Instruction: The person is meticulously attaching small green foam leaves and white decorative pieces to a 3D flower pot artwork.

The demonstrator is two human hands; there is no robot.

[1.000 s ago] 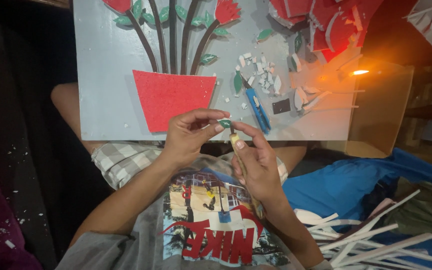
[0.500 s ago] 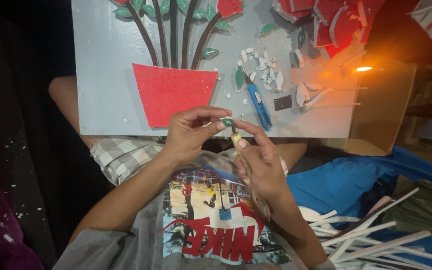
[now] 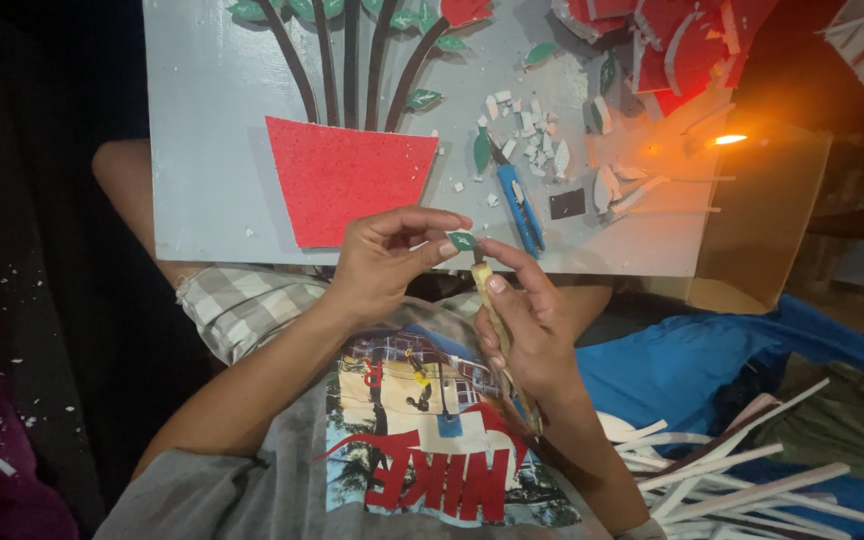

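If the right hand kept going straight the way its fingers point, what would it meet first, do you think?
The right hand points up-left along its stick, so it would first meet the small green leaf piece pinched by the left hand. Beyond lies the grey board, though depth is unclear.

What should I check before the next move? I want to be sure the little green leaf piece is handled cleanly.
1. Green leaf piece pinched in left hand: ok.
2. Pale stick tool gripped in right hand: ok.
3. Tool tip meets the leaf: ok.
4. Anything on the tip: cannot tell.
5. Grey board resting on the lap: ok.
6. Blue cutter lying away from the hands: ok.
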